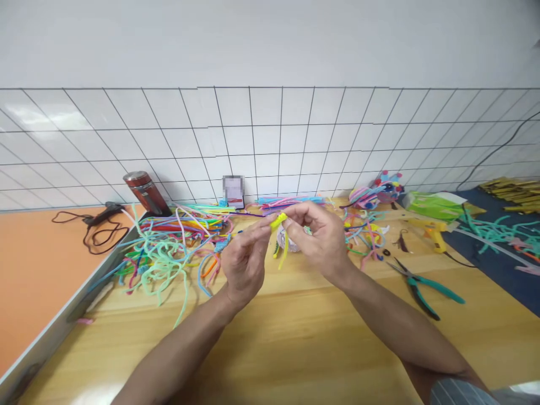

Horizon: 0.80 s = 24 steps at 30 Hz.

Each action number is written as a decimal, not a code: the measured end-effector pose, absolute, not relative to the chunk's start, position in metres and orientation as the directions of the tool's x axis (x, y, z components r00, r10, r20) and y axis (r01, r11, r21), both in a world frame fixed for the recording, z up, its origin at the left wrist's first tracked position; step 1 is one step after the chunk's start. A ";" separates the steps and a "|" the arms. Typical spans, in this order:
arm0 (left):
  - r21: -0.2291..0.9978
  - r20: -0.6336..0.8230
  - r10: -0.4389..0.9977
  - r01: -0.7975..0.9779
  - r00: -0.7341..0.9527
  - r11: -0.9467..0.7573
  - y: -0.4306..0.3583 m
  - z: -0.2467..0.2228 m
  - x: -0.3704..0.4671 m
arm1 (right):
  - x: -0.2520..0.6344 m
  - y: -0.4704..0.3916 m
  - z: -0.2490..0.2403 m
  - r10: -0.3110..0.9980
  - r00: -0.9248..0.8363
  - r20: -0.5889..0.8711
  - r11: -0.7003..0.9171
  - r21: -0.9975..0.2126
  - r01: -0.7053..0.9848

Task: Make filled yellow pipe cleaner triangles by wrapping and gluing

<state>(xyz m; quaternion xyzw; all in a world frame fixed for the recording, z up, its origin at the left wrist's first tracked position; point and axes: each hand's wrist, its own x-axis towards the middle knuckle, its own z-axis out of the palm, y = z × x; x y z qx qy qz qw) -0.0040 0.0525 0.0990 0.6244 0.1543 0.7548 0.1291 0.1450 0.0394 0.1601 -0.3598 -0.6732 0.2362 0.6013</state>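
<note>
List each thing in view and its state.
Yellow fuzzy strip, bent, held between left hand and right hand
Teal-handled metal pliers, open
Red metallic flask, standing, capped
Dark rectangular phone, upright, screen lit
Pale green fuzzy strands, tangled
Yellow glue gun, lying down, power unclear

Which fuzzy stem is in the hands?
The yellow one, between the left hand and right hand, an end hanging down; the mint-green tangle at left lies on the table.

Bright | glare: left wall tiles (84,143), table (261,343) | edges stretched
</note>
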 end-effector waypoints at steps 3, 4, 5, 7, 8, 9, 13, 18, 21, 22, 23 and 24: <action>0.420 0.886 0.413 -0.016 -0.211 -0.907 0.054 0.096 -0.002 | 0.146 0.041 0.157 0.781 -0.021 0.624 0.617 -0.768 0.171; 0.438 0.875 0.432 -0.020 -0.218 -0.899 0.054 0.094 -0.001 | 0.146 0.042 0.156 0.785 -0.025 0.619 0.614 -0.773 0.161; 0.458 0.863 0.451 -0.026 -0.228 -0.889 0.055 0.093 0.000 | 0.147 0.043 0.155 0.792 -0.029 0.610 0.607 -0.780 0.149; 0.495 0.840 0.491 -0.046 -0.232 -0.868 0.056 0.092 0.001 | 0.147 0.044 0.152 0.810 -0.034 0.586 0.586 -0.802 0.119; 0.507 0.831 0.506 -0.059 -0.233 -0.860 0.057 0.091 0.002 | 0.147 0.045 0.151 0.819 -0.035 0.573 0.574 -0.813 0.102; 0.514 0.825 0.516 -0.074 -0.229 -0.854 0.057 0.091 0.003 | 0.147 0.046 0.149 0.826 -0.034 0.563 0.563 -0.822 0.087; 0.554 0.793 0.563 -0.108 -0.234 -0.826 0.058 0.090 0.004 | 0.147 0.051 0.143 0.844 -0.039 0.535 0.536 -0.844 0.029; 0.629 0.731 0.631 -0.101 -0.259 -0.771 0.058 0.087 0.006 | 0.148 0.054 0.137 0.874 -0.064 0.481 0.479 -0.877 -0.045; 0.658 0.703 0.665 -0.125 -0.252 -0.743 0.059 0.086 0.007 | 0.150 0.056 0.135 0.890 -0.075 0.450 0.444 -0.892 -0.085; 0.658 0.700 0.668 -0.135 -0.252 -0.741 0.059 0.085 0.007 | 0.150 0.056 0.134 0.893 -0.078 0.444 0.436 -0.894 -0.102; 0.659 0.697 0.673 -0.150 -0.248 -0.737 0.059 0.085 0.008 | 0.151 0.058 0.133 0.895 -0.083 0.439 0.428 -0.896 -0.122; 0.659 0.692 0.680 -0.170 -0.244 -0.732 0.060 0.085 0.008 | 0.151 0.059 0.132 0.897 -0.091 0.432 0.417 -0.897 -0.147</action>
